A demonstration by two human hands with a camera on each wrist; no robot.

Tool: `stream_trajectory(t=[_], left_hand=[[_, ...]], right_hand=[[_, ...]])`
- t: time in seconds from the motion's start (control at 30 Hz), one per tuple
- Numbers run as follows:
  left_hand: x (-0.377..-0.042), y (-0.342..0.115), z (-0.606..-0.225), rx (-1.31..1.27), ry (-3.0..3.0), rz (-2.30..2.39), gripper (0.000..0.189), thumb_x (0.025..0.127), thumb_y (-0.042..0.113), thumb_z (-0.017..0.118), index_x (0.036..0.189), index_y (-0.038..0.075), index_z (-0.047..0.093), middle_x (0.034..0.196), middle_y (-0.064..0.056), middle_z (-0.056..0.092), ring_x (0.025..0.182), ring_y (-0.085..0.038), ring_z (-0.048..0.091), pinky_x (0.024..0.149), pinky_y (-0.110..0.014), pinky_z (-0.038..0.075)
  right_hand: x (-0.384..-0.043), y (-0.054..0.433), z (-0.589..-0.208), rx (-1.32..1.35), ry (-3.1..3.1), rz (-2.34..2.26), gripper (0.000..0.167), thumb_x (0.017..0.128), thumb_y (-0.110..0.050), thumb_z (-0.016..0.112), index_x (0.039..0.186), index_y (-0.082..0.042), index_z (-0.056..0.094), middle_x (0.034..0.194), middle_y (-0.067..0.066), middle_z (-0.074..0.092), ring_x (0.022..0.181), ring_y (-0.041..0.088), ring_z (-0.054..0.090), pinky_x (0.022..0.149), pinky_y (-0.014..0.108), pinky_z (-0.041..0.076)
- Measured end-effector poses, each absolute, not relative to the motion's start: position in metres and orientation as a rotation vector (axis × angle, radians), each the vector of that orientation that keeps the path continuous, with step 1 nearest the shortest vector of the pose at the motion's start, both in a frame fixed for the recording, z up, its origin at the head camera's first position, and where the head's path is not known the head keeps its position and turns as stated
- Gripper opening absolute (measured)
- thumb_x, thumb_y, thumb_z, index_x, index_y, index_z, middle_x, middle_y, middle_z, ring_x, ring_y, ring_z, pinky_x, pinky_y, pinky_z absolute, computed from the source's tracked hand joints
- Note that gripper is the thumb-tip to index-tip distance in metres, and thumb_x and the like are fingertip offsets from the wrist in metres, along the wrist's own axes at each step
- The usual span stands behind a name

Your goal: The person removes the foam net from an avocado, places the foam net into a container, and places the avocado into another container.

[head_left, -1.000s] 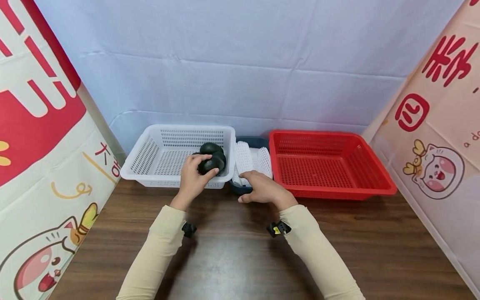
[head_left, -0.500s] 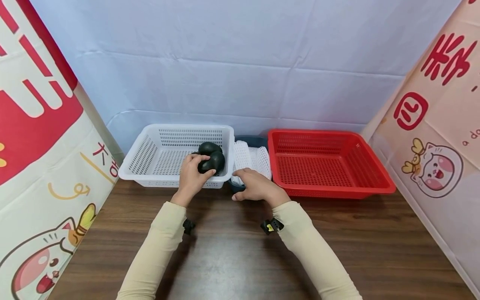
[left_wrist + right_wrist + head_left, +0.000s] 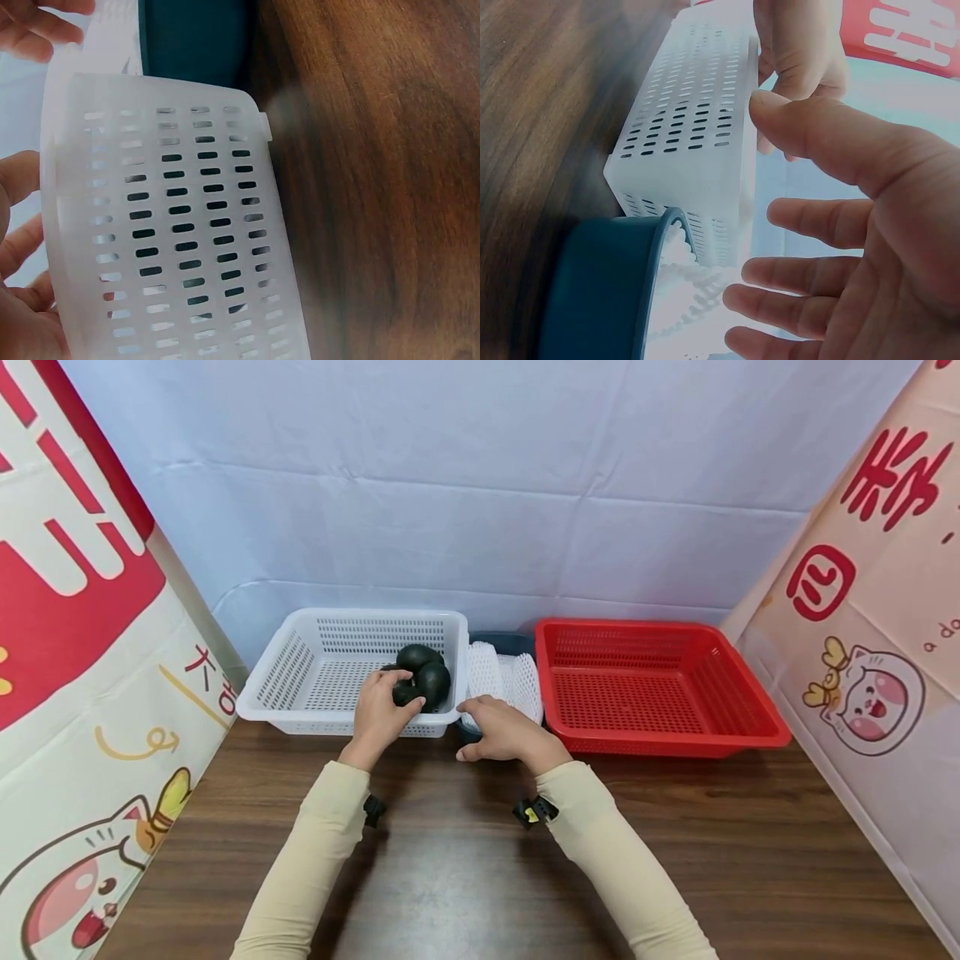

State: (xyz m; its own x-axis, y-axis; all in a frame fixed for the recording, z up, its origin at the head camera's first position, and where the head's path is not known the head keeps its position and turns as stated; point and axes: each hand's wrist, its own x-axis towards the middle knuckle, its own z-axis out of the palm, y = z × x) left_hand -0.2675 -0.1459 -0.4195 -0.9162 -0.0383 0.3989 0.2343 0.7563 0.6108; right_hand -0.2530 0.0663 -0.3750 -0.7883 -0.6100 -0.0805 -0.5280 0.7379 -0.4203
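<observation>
In the head view, my left hand [image 3: 380,714] reaches over the near rim of the white basket [image 3: 277,713]. Its thumb and fingers are curled around a dark avocado [image 3: 405,694]. Two more dark avocados lie close by, one avocado [image 3: 433,683] to the right and another avocado [image 3: 417,657] behind. Over the front of a dark teal container [image 3: 592,292] is my right hand [image 3: 504,731], fingers extended and holding nothing. White foam net sleeves [image 3: 486,672] fill that container. The left wrist view mostly shows the basket's slotted wall [image 3: 187,225], which hides the avocados.
To the right of the teal container stands a red basket [image 3: 630,702]. All three containers sit in a row on a brown wooden table [image 3: 465,877], before a pale cloth backdrop [image 3: 480,485]. Printed cloths hang at both sides.
My left hand has shifted slightly left from the larger right avocado to the one beside it. My right hand has drifted left over the teal container, toward the white basket.
</observation>
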Motion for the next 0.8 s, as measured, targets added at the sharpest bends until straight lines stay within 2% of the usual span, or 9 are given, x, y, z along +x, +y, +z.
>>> stream_trajectory(t=[0.57, 0.8], left_hand=[[-0.263, -0.147, -0.418, -0.195, -2.588, -0.926, 0.038, 0.081, 0.024, 0.072, 0.113, 0.004, 0.064, 0.113, -0.017, 0.053, 0.107, -0.035, 0.047, 0.089, -0.048, 0.038], [-0.256, -0.145, -0.415, -0.308, -2.592, -0.901, 0.033, 0.089, 0.027, 0.062, 0.112, 0.003, 0.065, 0.113, -0.019, 0.055, 0.105, -0.035, 0.05, 0.086, -0.049, 0.04]], right_hand=[[-0.252, 0.065, -0.372, -0.928, 2.733, -0.536, 0.067, 0.077, -0.032, 0.075, 0.131, -0.004, 0.049, 0.128, 0.014, 0.049, 0.115, 0.027, 0.047, 0.094, 0.039, 0.038], [-0.249, 0.077, -0.373, -1.04, 2.801, -0.557, 0.053, 0.088, -0.033, 0.063, 0.131, -0.005, 0.052, 0.132, 0.018, 0.047, 0.121, 0.03, 0.043, 0.097, 0.044, 0.036]])
